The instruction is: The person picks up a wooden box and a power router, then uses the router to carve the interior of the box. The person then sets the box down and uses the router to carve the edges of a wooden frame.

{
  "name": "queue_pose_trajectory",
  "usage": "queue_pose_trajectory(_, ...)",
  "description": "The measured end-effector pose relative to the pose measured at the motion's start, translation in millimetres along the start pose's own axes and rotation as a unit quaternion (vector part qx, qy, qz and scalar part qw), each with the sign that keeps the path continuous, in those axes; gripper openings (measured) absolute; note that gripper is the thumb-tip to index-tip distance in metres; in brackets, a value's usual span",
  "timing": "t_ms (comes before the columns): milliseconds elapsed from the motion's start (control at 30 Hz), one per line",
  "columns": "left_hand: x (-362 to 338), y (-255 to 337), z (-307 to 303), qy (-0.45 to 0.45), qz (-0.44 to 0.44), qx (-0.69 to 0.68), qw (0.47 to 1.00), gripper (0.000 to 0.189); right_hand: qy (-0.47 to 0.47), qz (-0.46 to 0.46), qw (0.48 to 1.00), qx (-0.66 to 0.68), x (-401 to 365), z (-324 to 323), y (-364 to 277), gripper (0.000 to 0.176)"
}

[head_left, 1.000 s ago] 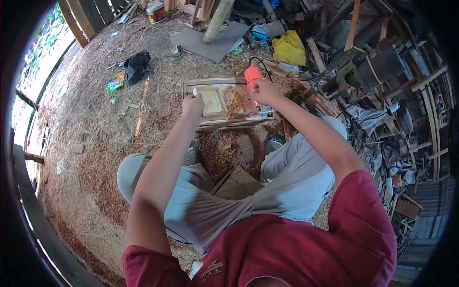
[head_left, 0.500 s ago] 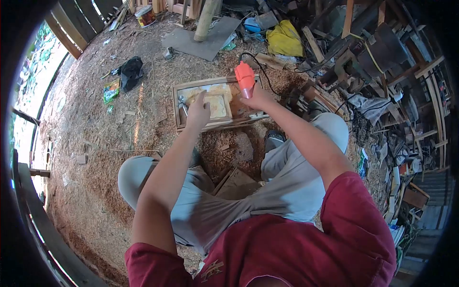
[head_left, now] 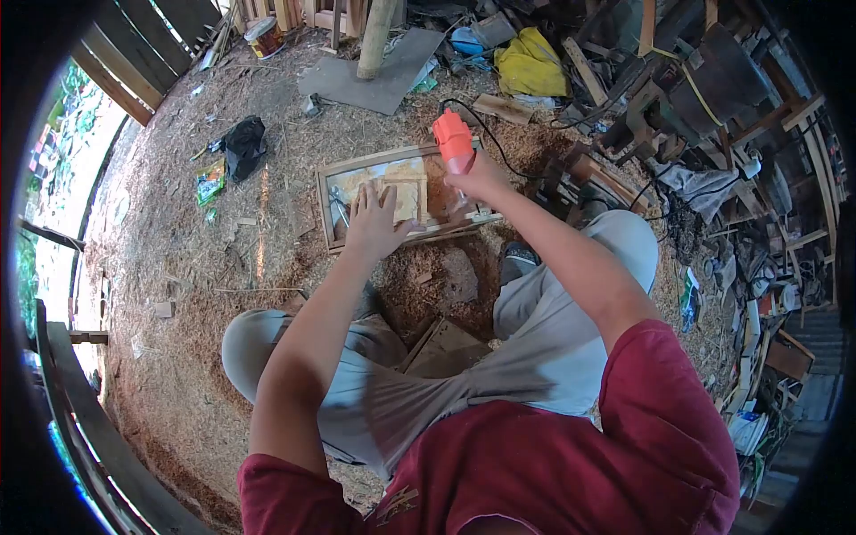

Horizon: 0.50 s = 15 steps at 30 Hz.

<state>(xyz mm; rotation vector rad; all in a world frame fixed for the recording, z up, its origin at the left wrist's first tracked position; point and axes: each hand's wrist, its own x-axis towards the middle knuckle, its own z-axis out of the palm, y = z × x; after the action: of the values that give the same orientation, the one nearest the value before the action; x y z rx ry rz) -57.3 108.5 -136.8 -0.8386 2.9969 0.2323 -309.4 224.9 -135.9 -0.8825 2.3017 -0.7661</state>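
My right hand [head_left: 482,181] is closed round the lower body of an orange corded trim router [head_left: 453,138], held over the right part of a shallow wooden-framed board [head_left: 325,214]. Fingers spread, my left hand [head_left: 374,230] lies over the near left side of a small wooden frame [head_left: 422,198] on that board, covering part of it. Left of my fingers is a metal hand tool [head_left: 339,204] inside the board's raised edge. The router's lower end is partly hidden by my right hand.
A black cord [head_left: 499,156] runs from the router to the right. Machine parts and scrap wood [head_left: 615,183] crowd the right side. A wooden post [head_left: 373,49] stands on a grey sheet [head_left: 401,76] ahead. Shavings cover the ground, where a black bag [head_left: 242,147] lies at left.
My left hand has gone from a pointing shape to spread fingers, lower over the small frame. My right hand keeps hold of the router, almost in the same place.
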Motion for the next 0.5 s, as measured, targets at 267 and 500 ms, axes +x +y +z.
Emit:
queue_pose_trajectory(267, 15.9, -11.5, -35.7, 0.114, -0.068, -0.098, 0.986, 0.06, 0.019, -0.009, 0.879, 0.476, -28.3, -34.7, -55.1, 0.052)
queue_pose_trajectory(500, 3.1, 5.0, -136.5, 0.266, -0.029, -0.264, 0.927, 0.047, -0.038, -0.156, 0.748, 0.645, -95.8, -88.6, -112.2, 0.045)
